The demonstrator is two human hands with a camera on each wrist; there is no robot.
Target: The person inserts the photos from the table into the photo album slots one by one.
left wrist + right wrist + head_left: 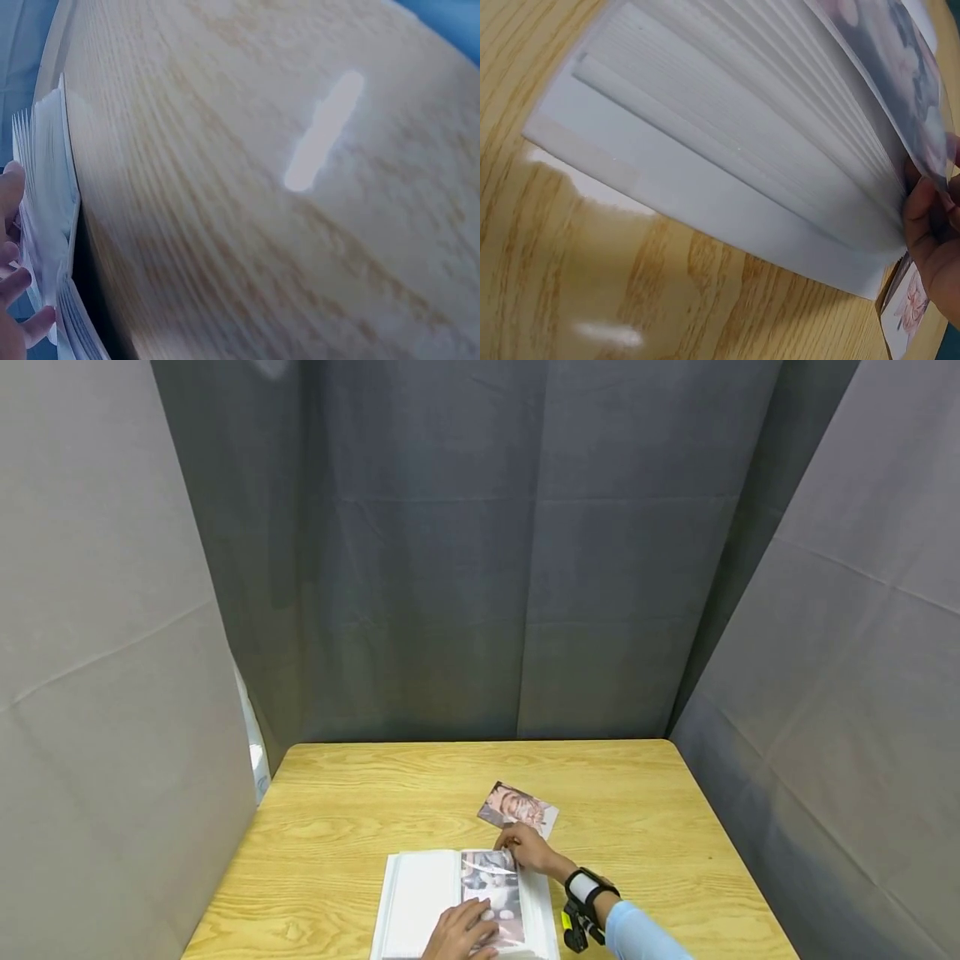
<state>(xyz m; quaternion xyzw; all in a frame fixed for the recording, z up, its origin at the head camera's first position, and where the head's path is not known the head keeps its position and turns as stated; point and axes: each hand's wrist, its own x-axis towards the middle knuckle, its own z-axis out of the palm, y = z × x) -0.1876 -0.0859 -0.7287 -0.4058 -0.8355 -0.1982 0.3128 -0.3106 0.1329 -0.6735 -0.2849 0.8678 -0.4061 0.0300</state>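
A white photo album (426, 893) lies spread out at the table's near edge. Its right-hand page carries a photo (489, 877) under a clear, glossy sleeve. My left hand (459, 931) rests on that page's lower part, fingers relaxed and apart; the left wrist view shows its fingers (13, 286) against the album. At the page's upper right corner, my right hand (527, 850) pinches the edge. Seen from the right wrist, the photo page (896, 67) is lifted off the stack of pages, its corner between my thumb and fingers (921, 206). A loose photo (519, 805) lies just beyond.
The wooden table (337, 810) extends around the album on both sides and behind it. A dark grey curtain (435, 568) hangs at the back, with light grey cloth walls (847, 635) left and right. The right wrist wears a strapped device (588, 893).
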